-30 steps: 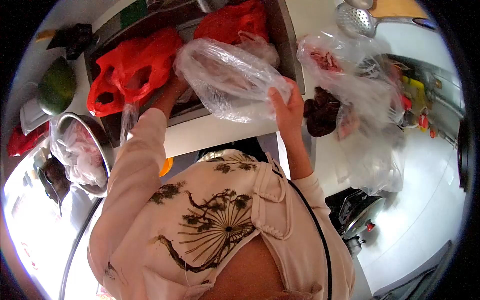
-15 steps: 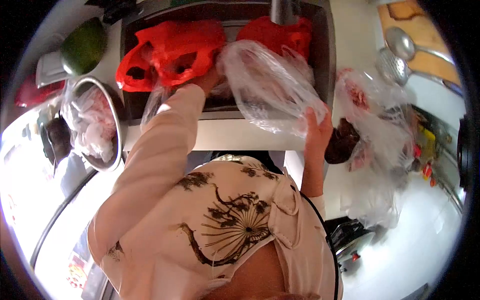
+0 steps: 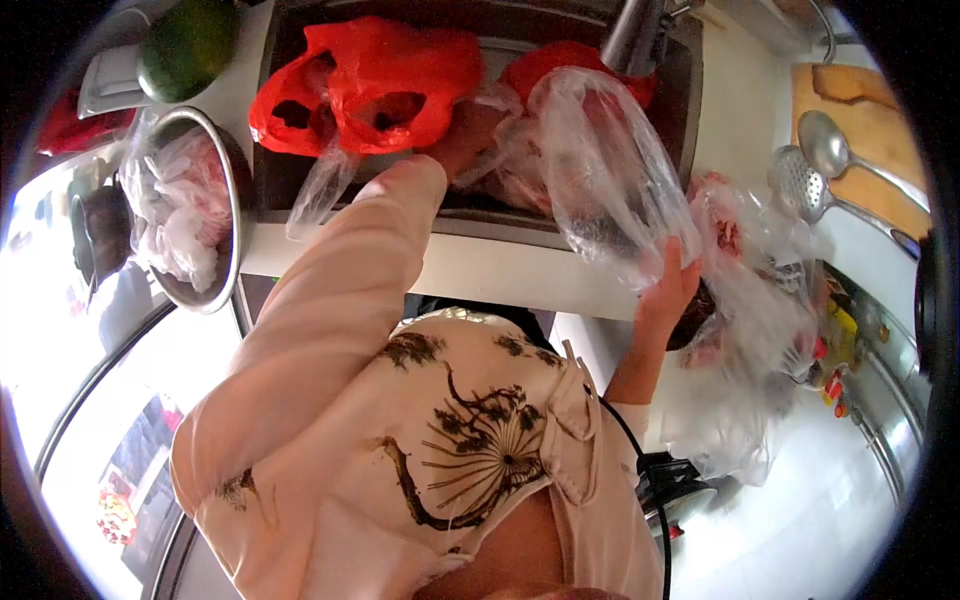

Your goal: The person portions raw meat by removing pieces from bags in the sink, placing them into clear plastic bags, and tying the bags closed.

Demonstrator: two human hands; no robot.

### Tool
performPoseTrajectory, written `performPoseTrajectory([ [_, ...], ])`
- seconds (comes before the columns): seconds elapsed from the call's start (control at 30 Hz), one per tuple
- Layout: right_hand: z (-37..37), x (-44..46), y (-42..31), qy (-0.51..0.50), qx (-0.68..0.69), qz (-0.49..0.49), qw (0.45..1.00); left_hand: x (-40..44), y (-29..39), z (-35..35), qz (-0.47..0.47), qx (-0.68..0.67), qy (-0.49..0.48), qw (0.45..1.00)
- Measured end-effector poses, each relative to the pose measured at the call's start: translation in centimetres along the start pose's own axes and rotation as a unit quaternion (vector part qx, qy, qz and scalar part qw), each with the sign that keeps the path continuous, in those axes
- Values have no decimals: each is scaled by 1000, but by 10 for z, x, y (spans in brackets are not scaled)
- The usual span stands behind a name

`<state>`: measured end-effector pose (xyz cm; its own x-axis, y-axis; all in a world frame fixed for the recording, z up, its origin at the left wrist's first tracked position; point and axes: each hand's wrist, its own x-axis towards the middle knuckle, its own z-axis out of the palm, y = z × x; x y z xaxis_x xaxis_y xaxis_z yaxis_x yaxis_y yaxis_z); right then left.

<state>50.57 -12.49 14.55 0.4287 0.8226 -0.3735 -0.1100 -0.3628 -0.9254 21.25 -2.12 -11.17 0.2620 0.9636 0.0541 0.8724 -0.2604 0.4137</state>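
My right hand (image 3: 668,290) pinches the edge of a clear plastic bag (image 3: 610,170), which stretches up over the front of the dark sink (image 3: 690,130). Down in the sink, my left hand (image 3: 475,140) reaches beside the bag's far end; its fingers are in shadow and partly covered by plastic. Just left of that hand lies a red plastic bag (image 3: 400,75) with its handle holes showing. A second red bag (image 3: 560,65) rests behind the clear one, near the metal faucet (image 3: 632,35). More clear plastic (image 3: 325,190) hangs over the sink's front edge.
Left of the sink stand a steel bowl (image 3: 240,200) holding bagged pinkish food and a green melon-like fruit (image 3: 187,50). On the right are clear bags (image 3: 750,330) with reddish contents, a ladle (image 3: 824,143), a slotted spoon (image 3: 797,185) and a wooden board (image 3: 875,125).
The camera view has shifted, so the scene sits further right and higher. My right hand keeps hold of the clear bag, now drawn more upright; my left hand stays in the sink.
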Motion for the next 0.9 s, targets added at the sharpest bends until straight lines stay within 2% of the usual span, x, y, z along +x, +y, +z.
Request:
performPoseTrajectory([
  [0.03,0,4,3,-2,-12,4,1000,-4,-4,8,45,20,70,996],
  [0.07,0,7,7,0,-13,2,1000,0,6,-11,47,18,71,996],
  [0.13,0,11,13,-38,13,26,999,4,26,-45,-50,23,5,998],
  [0.17,3,12,15,-35,11,28,999,3,18,-33,-49,20,3,999],
  [0.2,10,13,16,-17,22,39,999,4,3,-14,-101,-110,11,989],
  [0.27,18,17,14,-9,28,62,998,2,-1,-11,-153,-234,16,960],
  [0.3,18,21,18,-10,31,64,997,3,-4,-12,-161,-255,10,953],
  [0.47,19,23,10,-59,-9,47,997,-4,-4,-45,-198,-205,-126,950],
  [0.57,15,27,15,-56,19,5,998,-12,-2,-69,-223,-175,-195,939],
  [0.63,10,33,24,-47,19,18,999,-19,2,-81,-241,-163,-228,929],
  [0.77,9,36,31,-93,53,-1,994,-31,10,-100,-287,-154,-258,909],
  [0.83,14,44,36,-110,54,-18,992,-38,19,-115,-355,-155,-234,892],
  [0.87,15,51,41,-116,49,-19,992,-42,26,-124,-356,-151,-232,892],
  [0.9,18,57,47,-124,48,-21,991,-48,33,-135,-391,-252,-184,866],
])
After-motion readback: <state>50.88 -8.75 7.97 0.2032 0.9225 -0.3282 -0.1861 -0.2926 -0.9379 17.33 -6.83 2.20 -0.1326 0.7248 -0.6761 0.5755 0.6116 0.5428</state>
